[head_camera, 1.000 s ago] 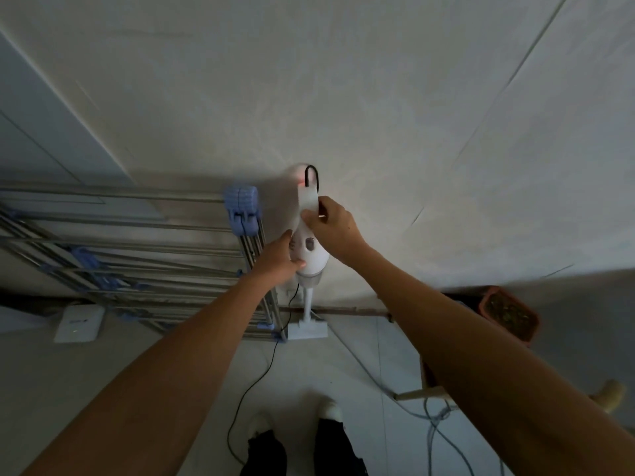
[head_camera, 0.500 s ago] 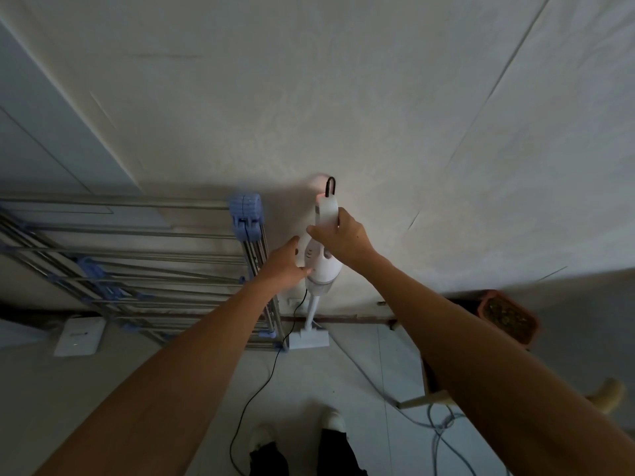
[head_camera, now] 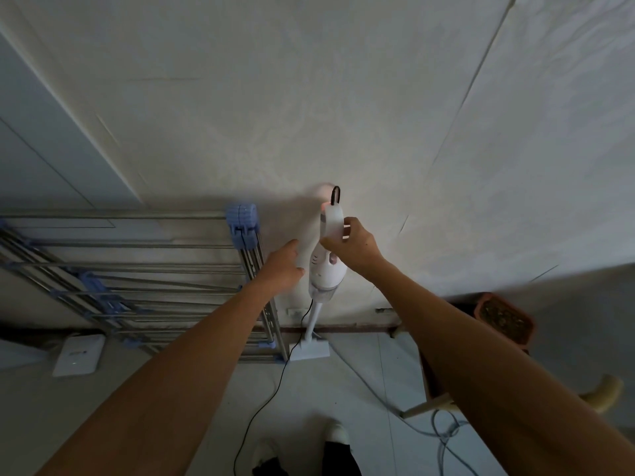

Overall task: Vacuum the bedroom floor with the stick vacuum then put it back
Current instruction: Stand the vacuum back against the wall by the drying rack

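Dim, grey indoor light, pale wall (head_camera: 309, 97) brighter than the shadowed floor (head_camera: 343, 389), small pink-red glow at the top of the stick vacuum (head_camera: 326, 266), wide-angle bending of lines toward the edges, slight softness, forearms dark near the bottom edge.

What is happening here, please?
A person stands facing a wall and holds a white stick vacuum upright against it. The right hand grips the handle; the left hand is beside the body, and contact is unclear. The floor head rests on the floor beside a metal drying rack. A black cord trails across the floor.
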A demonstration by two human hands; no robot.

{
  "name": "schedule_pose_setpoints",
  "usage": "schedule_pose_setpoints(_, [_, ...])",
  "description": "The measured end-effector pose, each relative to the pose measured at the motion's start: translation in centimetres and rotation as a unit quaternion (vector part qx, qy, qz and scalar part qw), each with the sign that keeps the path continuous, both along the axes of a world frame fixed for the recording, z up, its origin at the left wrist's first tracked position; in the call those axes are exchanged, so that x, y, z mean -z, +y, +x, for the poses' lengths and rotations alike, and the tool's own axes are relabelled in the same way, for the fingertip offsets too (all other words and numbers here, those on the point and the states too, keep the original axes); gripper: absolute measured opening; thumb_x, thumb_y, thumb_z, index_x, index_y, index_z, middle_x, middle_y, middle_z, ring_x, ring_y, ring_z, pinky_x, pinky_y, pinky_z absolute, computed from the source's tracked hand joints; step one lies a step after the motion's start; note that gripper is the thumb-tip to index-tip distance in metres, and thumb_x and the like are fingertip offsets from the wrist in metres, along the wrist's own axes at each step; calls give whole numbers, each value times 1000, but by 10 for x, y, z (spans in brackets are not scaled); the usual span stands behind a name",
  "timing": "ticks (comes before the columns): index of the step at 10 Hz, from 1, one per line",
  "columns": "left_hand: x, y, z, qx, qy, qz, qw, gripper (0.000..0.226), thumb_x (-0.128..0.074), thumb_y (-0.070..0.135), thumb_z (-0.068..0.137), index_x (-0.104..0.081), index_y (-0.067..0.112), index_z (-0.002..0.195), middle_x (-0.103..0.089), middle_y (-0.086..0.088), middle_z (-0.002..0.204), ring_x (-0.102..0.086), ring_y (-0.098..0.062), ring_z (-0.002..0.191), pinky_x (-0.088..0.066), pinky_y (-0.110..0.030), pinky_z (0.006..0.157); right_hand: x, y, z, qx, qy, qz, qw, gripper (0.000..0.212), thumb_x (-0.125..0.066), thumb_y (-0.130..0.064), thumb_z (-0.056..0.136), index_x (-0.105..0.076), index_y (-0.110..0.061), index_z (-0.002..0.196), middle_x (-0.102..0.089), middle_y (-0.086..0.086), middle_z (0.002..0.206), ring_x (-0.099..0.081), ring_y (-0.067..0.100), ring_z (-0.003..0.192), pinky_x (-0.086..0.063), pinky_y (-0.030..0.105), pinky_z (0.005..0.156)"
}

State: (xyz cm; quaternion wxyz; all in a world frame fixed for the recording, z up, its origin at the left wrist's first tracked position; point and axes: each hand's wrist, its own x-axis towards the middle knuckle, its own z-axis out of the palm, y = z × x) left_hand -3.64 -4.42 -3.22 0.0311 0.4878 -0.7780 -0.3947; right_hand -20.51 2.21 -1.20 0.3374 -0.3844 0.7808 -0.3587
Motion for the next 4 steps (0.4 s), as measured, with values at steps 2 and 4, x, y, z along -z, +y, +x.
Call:
schedule_pose_setpoints(2, [-12,-4,0,12,19,-23,999,49,-57,7,89,-44,14,137,-58,-13,132,-57,-32,117,-53,-41,94,-6,9,-7,0,9,1,1000,81,-74,-44,83,-38,-13,149,-58,4,136,-58,23,118,-48,31,86])
schedule_pose_setpoints(4, [-43,-21,4,-17,102,24,994,68,-62,4,91,-31,14,152,-46,-16,144,-55,-36,124,-49,-39,95,-28,16,-12,10,37,-21,999,82,-75,-47,83,-39,-14,149,-56,5,138,-58,23,121,-47,29,84])
